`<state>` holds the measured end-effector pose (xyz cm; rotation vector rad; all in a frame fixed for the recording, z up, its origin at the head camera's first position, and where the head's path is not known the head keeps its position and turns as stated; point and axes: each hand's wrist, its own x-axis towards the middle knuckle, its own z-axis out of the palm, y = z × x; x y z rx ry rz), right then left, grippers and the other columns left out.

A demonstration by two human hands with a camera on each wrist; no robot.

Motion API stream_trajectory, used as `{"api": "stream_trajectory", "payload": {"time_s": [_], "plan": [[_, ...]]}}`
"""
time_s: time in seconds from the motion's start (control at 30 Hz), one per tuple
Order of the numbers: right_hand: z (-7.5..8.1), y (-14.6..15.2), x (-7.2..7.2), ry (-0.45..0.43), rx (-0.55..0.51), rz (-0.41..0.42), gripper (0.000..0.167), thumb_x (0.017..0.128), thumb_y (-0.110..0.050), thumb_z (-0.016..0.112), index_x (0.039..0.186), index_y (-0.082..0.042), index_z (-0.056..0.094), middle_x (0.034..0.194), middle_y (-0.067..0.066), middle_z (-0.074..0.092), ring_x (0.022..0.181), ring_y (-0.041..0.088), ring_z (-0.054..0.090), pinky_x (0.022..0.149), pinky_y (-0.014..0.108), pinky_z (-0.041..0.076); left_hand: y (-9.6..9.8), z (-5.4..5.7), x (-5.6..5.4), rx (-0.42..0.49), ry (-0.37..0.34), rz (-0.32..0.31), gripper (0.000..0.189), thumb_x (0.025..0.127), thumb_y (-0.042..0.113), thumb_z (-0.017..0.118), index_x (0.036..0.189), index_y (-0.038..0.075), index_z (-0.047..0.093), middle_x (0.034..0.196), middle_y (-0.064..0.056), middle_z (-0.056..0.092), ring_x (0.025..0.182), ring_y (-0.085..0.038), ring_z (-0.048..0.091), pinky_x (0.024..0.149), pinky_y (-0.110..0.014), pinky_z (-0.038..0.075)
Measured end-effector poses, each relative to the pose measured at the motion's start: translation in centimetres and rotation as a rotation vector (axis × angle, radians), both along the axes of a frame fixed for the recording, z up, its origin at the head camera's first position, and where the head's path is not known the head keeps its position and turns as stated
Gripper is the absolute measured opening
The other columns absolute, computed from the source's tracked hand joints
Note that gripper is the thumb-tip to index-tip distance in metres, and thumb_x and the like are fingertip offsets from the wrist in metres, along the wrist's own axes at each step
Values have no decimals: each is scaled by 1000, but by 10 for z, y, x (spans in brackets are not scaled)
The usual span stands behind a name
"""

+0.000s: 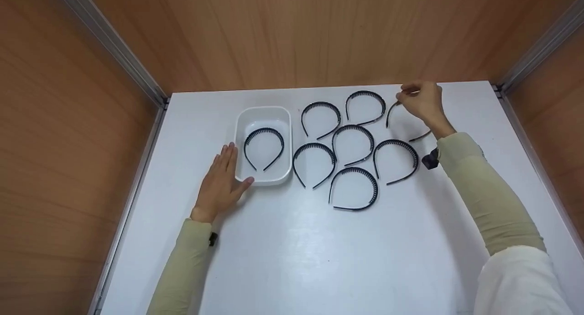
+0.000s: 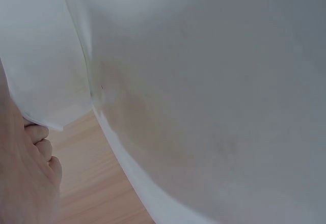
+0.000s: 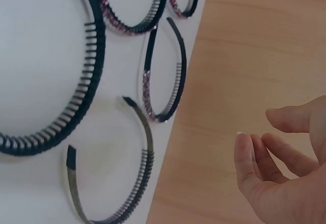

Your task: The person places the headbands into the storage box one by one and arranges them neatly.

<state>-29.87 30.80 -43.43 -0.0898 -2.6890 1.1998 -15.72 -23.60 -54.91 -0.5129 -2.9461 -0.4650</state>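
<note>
A white tray [image 1: 263,182] holds one black toothed headband [image 1: 264,130]. My left hand [image 1: 219,185] lies along the tray's left side, fingers straight, thumb spread at the front left corner. In the left wrist view part of that hand [image 2: 25,173] shows at the left edge, beside a large pale surface. At the table's far right, my right hand [image 1: 424,102] is over a headband [image 1: 391,113] and hides its top in the head view. In the right wrist view the right hand [image 3: 285,168] has its thumb apart from loosely bent fingers, with nothing between them.
Several more headbands lie right of the tray, among them a nearest one [image 1: 354,208], a middle one [image 1: 372,141] and a far one [image 1: 365,93]. Some show glittery bands [image 3: 147,94] in the right wrist view. Wooden panels [image 1: 292,36] enclose the white table [image 1: 319,269].
</note>
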Motion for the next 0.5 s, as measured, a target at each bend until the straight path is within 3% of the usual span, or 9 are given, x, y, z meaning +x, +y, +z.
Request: {"api": "stream_trajectory", "payload": {"time_s": [0.13,0.33,0.5], "plan": [[-2,8,-4,9,17,-11,29,96,-16,73,117,3,77,115,19,75,90,6,70,71,10,51,-2,-1,0,-1,7,-7,99,105,61,55,171,2,12,180,-14,12,168,-29,8,138,-45,11],[-4,21,-11,25,30,-31,27,96,-15,72,116,3,76,113,17,73,94,13,69,71,12,50,-3,-1,0,-13,-9,-3,99,106,60,55,171,3,8,180,-14,10,168,-27,4,138,-43,9],[-5,36,-12,4,45,-75,29,97,-17,70,117,2,77,109,12,73,87,4,64,67,12,48,-1,1,0,-18,-23,-4,99,106,61,54,171,3,8,180,-13,9,168,-27,5,138,-42,8]]}}
